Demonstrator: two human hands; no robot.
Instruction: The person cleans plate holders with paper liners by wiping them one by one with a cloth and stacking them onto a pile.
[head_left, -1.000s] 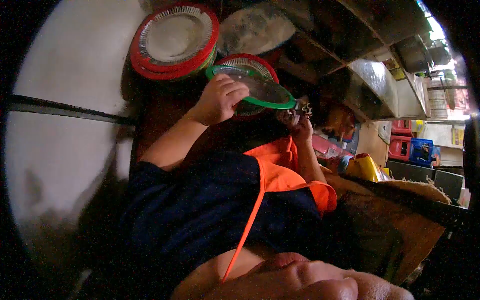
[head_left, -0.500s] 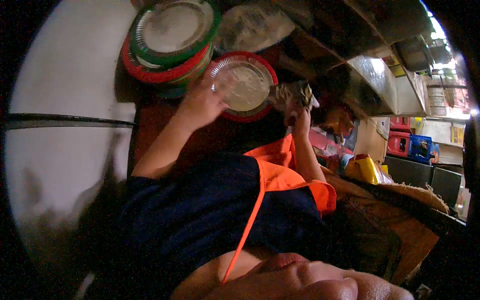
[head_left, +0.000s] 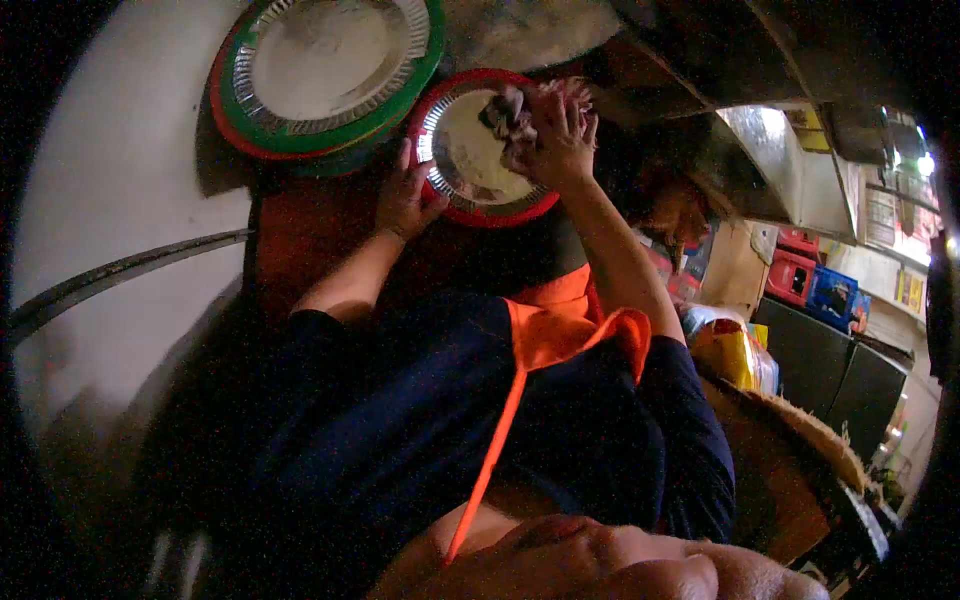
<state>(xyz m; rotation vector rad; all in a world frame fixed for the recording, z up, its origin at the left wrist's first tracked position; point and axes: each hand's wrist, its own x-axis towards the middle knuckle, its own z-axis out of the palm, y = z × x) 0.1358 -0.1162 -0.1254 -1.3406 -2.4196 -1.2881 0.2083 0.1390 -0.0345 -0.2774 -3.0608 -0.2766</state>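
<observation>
A round plate [head_left: 465,150] with a red rim and a silvery fluted inner ring lies in front of me. My left hand [head_left: 405,200] holds its near left edge, with the thumb along the rim. My right hand [head_left: 565,140] presses a crumpled greyish cloth [head_left: 513,118] onto the plate's right side, covering part of the far rim. The palm hides some of the cloth. To the left stands a stack of similar plates [head_left: 325,125], a green-rimmed one on top and a red rim under it.
A pale smooth panel [head_left: 130,150] with a dark strip lies along the left. Dark shelving [head_left: 680,60] rises at the upper right. Farther right are red and blue crates [head_left: 830,295], a yellow package [head_left: 725,350] and dark cabinets [head_left: 810,345]. An orange apron [head_left: 560,325] hangs at my chest.
My right hand has brought the cloth from beside the plate onto its surface. My left hand, blurred above the plate before, now holds the left rim. The view has shifted a little.
</observation>
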